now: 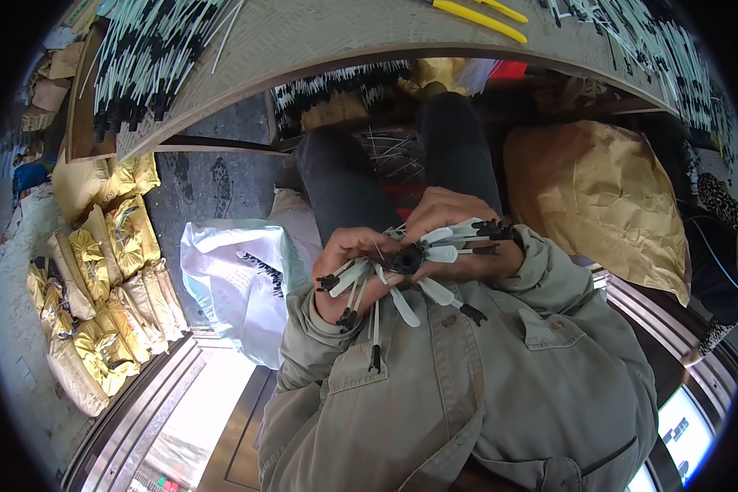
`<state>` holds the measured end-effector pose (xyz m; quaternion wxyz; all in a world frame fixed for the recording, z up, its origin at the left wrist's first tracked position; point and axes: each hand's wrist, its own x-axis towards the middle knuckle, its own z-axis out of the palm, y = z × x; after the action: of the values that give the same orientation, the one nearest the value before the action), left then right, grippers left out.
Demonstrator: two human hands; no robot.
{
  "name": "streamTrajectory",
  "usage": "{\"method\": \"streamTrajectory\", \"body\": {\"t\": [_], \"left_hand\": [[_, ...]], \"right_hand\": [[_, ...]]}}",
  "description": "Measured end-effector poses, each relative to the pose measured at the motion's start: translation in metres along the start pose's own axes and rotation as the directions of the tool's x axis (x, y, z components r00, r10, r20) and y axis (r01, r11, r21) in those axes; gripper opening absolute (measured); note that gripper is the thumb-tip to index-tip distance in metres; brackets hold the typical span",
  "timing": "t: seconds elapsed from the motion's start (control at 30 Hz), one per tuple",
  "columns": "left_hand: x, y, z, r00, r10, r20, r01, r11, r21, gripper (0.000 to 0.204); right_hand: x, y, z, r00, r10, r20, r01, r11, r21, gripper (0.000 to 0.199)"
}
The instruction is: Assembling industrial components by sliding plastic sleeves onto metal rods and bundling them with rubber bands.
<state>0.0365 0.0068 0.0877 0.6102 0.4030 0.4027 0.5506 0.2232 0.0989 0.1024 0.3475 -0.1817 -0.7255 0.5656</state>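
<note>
Head view: we hold a bundle of thin white rods with black ends (407, 259) just in front of our jacket (467, 377), above our dark-trousered legs. Our left hand (344, 252) is closed around the left side of the bundle, fingers curled, with several black-tipped rods spreading out below it. Our right hand (444, 211) is closed over the other side, just beside the left one, with pale paddle-shaped pieces fanning out past its wrist. A round black hub faces us between the two hands; how each fingertip presses we cannot tell.

Ahead of our knees stands the table (303, 41), bearing a heap of similar rods (152, 57) at its left, another (664, 57) at its right, and a yellow-handled tool (480, 18) between them. To our left lie a white plastic bag (230, 307) and stacked yellow-brown packages (111, 287); to our right, a big brown paper sack (594, 205).
</note>
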Motion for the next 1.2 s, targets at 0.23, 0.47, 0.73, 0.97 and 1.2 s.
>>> {"method": "streamTrajectory", "body": {"t": [0.23,0.47,0.73,0.97,1.2], "left_hand": [[0.016,0.004,-0.029,0.947,-0.043,0.318,0.138,0.949,-0.283,0.051],[0.068,0.004,-0.059,0.652,-0.136,0.746,0.357,0.923,-0.144,0.031],[0.092,-0.01,-0.051,0.506,-0.162,0.847,0.367,0.929,-0.042,0.017],[0.083,0.013,-0.038,0.565,-0.073,0.822,0.154,0.988,-0.018,0.014],[0.076,0.01,-0.042,0.597,-0.092,0.797,0.163,0.987,-0.009,0.012]], "right_hand": [[0.001,0.005,0.003,0.995,-0.093,0.032,0.091,0.993,0.077,0.029],[0.005,0.002,0.002,0.984,-0.116,0.137,0.106,0.991,0.077,0.027],[0.007,0.0,0.001,0.981,-0.114,0.157,0.103,0.992,0.075,0.028],[0.004,0.003,-0.003,0.978,-0.109,0.177,0.093,0.991,0.095,0.026],[0.01,-0.002,0.002,0.975,-0.122,0.187,0.104,0.989,0.102,0.028]]}}
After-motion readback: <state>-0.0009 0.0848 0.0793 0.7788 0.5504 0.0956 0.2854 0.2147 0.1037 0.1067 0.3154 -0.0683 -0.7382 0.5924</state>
